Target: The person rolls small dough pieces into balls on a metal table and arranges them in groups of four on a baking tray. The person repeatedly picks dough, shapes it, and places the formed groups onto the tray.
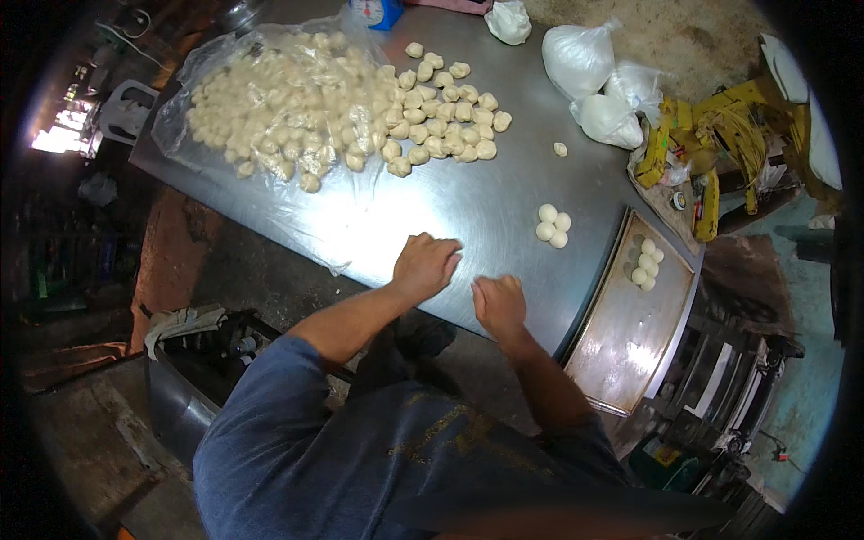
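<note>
My left hand (425,265) is over the near edge of a steel table (466,202), its fingers curled downward. To its right, my right hand (501,302) is also curled, at the same edge. Whether either palm covers any dough cannot be seen. Beyond the hands lies a pile of rough dough pieces (445,121), and many more lie under a clear plastic sheet (270,101). A small group of smooth dough balls (553,226) sits right of my hands. One small dough piece (560,149) lies apart, farther back.
A metal baking tray (614,344) at the right of the table bears several smooth dough balls (646,264). Filled white plastic bags (580,61) and a blue scale (378,12) stand at the back. A yellow crate-like holder (709,135) with clutter is at the right.
</note>
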The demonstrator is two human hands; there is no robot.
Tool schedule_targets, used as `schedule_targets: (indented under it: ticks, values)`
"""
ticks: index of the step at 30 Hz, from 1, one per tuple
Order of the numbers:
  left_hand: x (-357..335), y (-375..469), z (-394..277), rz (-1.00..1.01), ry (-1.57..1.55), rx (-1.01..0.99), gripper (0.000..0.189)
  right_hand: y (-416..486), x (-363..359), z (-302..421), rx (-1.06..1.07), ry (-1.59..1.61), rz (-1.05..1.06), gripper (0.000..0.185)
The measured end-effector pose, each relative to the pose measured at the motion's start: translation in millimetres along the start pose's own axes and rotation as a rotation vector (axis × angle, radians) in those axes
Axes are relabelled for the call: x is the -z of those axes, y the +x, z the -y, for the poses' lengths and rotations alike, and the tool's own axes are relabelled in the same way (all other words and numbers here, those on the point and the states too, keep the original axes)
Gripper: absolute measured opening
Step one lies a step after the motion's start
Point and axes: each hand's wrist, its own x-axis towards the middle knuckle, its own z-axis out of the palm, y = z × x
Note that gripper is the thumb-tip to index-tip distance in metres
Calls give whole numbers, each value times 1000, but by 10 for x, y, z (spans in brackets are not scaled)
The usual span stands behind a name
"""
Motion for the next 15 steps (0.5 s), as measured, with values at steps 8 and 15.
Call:
schedule_targets:
  ticks: [8, 15]
  values:
    - [322, 543, 647, 71, 21, -40, 21, 141, 111, -565, -34, 129, -108, 9]
    - [10, 208, 117, 44, -12, -135, 13, 209, -213, -58, -60, -16, -19, 11]
